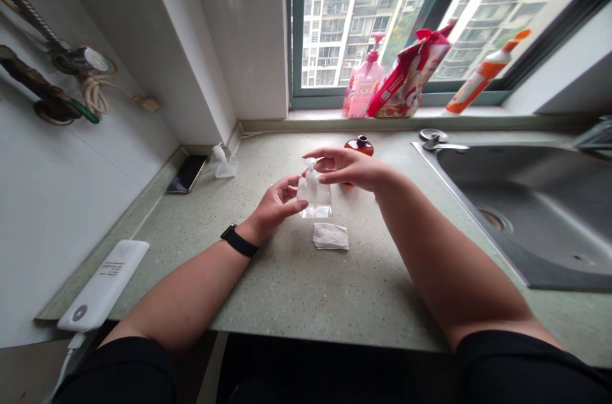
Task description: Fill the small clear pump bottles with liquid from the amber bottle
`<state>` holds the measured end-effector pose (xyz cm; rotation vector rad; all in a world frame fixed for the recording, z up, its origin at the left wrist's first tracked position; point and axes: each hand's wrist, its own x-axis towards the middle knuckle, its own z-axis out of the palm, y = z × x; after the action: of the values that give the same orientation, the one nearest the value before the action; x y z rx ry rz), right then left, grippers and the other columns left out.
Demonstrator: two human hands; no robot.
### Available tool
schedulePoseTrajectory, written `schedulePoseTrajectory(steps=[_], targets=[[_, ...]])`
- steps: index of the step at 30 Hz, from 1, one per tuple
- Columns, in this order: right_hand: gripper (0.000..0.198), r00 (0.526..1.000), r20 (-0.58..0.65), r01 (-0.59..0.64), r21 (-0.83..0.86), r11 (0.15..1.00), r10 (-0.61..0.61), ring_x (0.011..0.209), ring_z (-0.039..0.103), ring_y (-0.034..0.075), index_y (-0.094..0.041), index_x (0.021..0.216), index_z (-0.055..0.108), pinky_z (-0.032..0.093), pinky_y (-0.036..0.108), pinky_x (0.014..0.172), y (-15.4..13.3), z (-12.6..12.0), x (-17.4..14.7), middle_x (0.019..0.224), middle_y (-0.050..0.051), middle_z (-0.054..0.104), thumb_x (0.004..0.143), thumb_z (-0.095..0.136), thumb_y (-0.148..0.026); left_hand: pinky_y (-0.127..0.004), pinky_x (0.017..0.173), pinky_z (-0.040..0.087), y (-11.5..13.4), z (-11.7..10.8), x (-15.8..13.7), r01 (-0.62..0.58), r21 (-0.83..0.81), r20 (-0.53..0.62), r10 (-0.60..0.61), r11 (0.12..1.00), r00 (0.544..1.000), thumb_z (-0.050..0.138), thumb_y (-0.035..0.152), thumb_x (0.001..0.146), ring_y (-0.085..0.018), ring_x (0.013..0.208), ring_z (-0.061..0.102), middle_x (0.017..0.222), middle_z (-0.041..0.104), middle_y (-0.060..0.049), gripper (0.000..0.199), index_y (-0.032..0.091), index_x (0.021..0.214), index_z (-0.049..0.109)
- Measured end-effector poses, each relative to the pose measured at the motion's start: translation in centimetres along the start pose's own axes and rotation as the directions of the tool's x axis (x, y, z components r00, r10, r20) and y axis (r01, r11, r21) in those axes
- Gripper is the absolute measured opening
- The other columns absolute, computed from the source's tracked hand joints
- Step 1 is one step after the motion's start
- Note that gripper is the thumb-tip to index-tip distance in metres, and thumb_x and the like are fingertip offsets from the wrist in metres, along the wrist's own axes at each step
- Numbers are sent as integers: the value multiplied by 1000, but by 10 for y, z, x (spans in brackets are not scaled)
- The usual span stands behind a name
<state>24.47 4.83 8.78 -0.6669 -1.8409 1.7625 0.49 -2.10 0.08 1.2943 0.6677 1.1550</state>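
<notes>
A clear pump bottle [316,208] stands upright on the counter in front of me, a little clear liquid showing near its base. Around its left side, my left hand [273,205] holds the body between thumb and fingers. My right hand [352,168] reaches over from the right, with its thumb and fingers at the white pump head [310,168]. Partly hidden behind that hand is a brown bottle [359,146] with an open neck. Just in front of the pump bottle lies a folded white tissue [331,236].
A small clear pump bottle [225,164] and a phone [188,173] sit at the back left. A white power bank [104,284] lies at the left edge. To the right is a steel sink [507,257]. A pink pump bottle [363,88], red bag [411,76] and orange-white bottle [480,82] line the sill.
</notes>
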Motion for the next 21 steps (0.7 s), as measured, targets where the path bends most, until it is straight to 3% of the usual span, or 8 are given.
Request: schedulePoseTrajectory(steps=[5,8,11,14,16,19,21], targets=[[63,986,-166,-24,-111,994,5,100,78,24,-21,138,71,63,40,94,-9,-9,-8,105,9,83,80,91,-30,-47,112,53,-2,-2,0,-62,177,-103,81,982,991,98,41,76,-29,126,68,138,72,-13,67,22,134,70],[63,972,-232,3,-128,992,-33,111,76,25,-22,140,68,60,42,101,-5,-11,-8,113,10,83,79,85,-24,-48,114,51,-4,-3,0,-67,200,-111,91,977,990,97,42,78,-29,127,67,140,71,-13,68,22,136,68],[70,986,-168,-7,-99,995,-10,121,74,25,-26,145,63,58,41,106,-1,-6,-4,129,10,80,78,80,-18,-49,115,50,-6,-3,1,-67,217,-98,90,974,991,98,41,77,-29,127,67,142,70,-14,69,21,135,67],[77,997,-78,-20,-98,995,12,122,74,25,-28,151,58,58,42,106,-1,0,-3,130,9,80,77,77,-17,-50,115,50,-8,-4,1,-74,233,-107,101,970,989,98,41,76,-30,127,67,144,68,-14,70,22,135,67],[76,995,-96,-13,-115,993,2,122,74,26,-27,149,59,57,45,108,-3,-1,-4,122,7,82,76,76,-15,-50,116,49,-8,-5,2,-84,252,-126,119,964,985,98,41,76,-30,128,66,144,68,-14,70,22,135,66],[61,975,-211,32,-154,988,-64,124,74,28,-24,137,68,51,49,118,-4,-9,-5,93,4,83,76,73,-15,-49,115,49,-9,-6,3,-64,258,-153,106,964,983,98,43,76,-31,132,64,143,69,-14,71,22,136,66],[56,956,-274,57,-177,983,-105,122,74,28,-24,132,70,49,51,120,-3,-14,-5,86,3,81,77,74,-16,-48,113,51,-10,-7,3,-39,241,-170,82,970,982,98,44,76,-32,133,64,143,68,-14,72,22,136,66]])
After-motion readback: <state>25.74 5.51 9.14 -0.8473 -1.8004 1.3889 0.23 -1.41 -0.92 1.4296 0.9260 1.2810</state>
